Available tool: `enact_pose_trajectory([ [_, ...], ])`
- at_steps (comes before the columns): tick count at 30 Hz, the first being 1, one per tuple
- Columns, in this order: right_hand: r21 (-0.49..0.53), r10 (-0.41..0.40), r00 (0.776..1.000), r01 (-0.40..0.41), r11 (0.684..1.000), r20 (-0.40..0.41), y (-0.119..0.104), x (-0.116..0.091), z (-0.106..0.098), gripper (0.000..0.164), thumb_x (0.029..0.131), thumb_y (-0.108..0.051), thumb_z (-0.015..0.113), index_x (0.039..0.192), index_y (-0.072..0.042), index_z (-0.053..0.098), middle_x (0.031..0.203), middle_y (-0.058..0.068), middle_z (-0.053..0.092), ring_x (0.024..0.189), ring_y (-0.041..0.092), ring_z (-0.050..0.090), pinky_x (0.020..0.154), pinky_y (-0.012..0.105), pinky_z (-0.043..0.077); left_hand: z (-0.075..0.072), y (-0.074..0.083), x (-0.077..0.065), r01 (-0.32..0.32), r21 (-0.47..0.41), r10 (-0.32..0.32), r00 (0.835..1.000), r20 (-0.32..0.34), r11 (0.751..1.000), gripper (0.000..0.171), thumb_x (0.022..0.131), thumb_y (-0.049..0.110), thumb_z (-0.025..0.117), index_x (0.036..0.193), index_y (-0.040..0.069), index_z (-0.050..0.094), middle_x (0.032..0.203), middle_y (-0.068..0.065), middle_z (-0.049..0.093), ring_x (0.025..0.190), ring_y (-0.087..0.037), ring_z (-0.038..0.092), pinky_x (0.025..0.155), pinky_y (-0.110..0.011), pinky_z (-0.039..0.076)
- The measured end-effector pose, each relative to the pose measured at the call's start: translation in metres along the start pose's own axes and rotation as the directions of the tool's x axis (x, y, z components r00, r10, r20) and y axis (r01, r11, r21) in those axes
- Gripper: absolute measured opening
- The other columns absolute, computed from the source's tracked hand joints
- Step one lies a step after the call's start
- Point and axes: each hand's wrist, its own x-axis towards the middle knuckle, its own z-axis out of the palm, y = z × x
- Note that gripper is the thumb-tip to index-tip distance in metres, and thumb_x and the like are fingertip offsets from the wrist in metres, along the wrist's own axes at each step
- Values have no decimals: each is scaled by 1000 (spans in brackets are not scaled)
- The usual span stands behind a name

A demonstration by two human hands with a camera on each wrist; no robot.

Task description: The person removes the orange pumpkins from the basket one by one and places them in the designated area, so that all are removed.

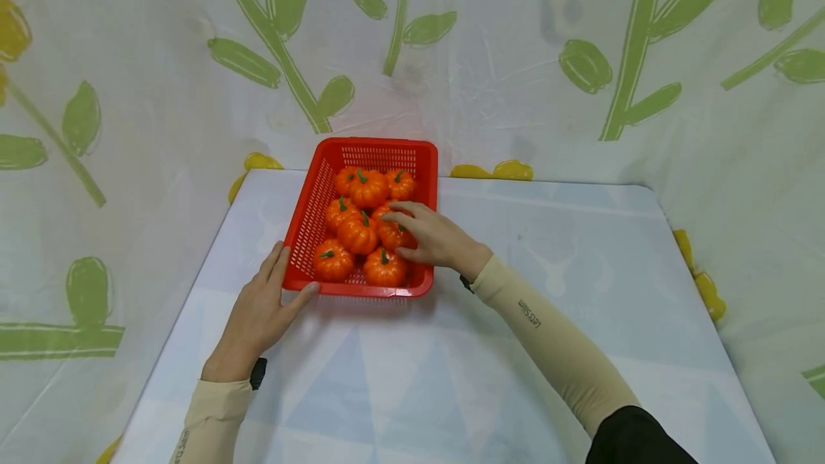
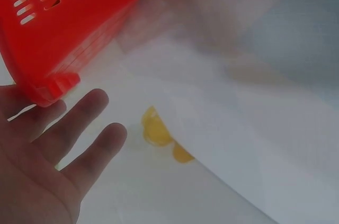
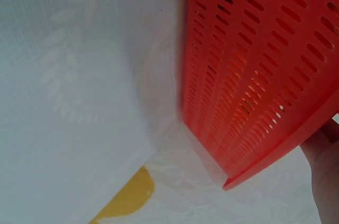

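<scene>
As I judge, the work is under way, not finished: the mini pumpkins [image 1: 357,235] that I can see — approx. nine — all lie inside the red plastic basket [image 1: 364,291], and none looks lifted above the others. What is left, prob., is the handling of one partly covered pumpkin [image 1: 393,236] at the R hand [image 1: 440,236]. This hand reaches over the rim at 4 o'clock, w/ fingers bent above that pumpkin and a gap to the thumb; I cannot tell if it really grips. The L hand [image 1: 260,315] is wide, its fingers straight by the outer wall at 8 o'clock, thumb at the near rim; it holds no pumpkin.

The basket is at approx. 11 o'clock on the table [image 1: 361,392]. It is rectangular, w/ slotted walls & a solid rim. The pumpkins are shiny orange, ribbed, w/ short green stems. They lie loosely: one at 7 o'clock in the basket, one at 5, a few at 12, the rest betw. them — some overlapping in view.
</scene>
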Motion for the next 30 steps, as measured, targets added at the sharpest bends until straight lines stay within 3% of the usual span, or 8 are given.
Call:
enact_pose_trajectory([
  [8, -33, -70, 986, 66, 997, -152, 0, -1, -4, 59, 89, -25, 77, 141, -10, 56, 148, 17, 49, 135, 30, 48, 108, 42, 45, 0, -1, 0, -5, 1, 5, 1000, 5, 1000, 96, 95, 57, 64, 159, -2, 23, 164, -22, 22, 139, -51, 37, 108, -66, 36],
  [14, 16, -38, 960, 45, 999, -276, 2, -7, -20, 57, 89, -25, 76, 141, -12, 57, 149, 14, 48, 135, 29, 47, 107, 40, 46, 0, 0, -1, 12, -18, -12, 1000, 18, 1000, 98, 94, 58, 64, 160, 0, 21, 166, -20, 20, 140, -51, 36, 107, -67, 35],
  [19, 69, 14, 923, 13, 998, -384, 12, -14, -32, 59, 88, -25, 77, 141, -10, 57, 151, 11, 47, 132, 29, 50, 106, 41, 46, 0, -2, 0, 9, -19, -9, 1000, 12, 1000, 98, 94, 58, 64, 160, 0, 22, 165, -21, 21, 139, -52, 37, 107, -67, 36],
  [23, 111, 104, 885, -60, 992, -455, 23, -22, -40, 60, 87, -23, 79, 141, -10, 57, 150, 11, 48, 131, 29, 51, 106, 43, 47, 0, -3, 0, 15, -25, -15, 1000, 13, 1000, 98, 94, 57, 64, 161, 0, 20, 165, -21, 20, 139, -52, 37, 106, -68, 36],
  [30, 147, 232, 823, -181, 972, -519, 44, -39, -42, 59, 86, -20, 80, 140, -10, 58, 147, 14, 50, 133, 28, 50, 104, 42, 50, 2, -4, 0, 22, -31, -21, 1000, 17, 999, 98, 95, 58, 63, 161, 1, 19, 166, -20, 19, 139, -52, 37, 106, -68, 36],
])
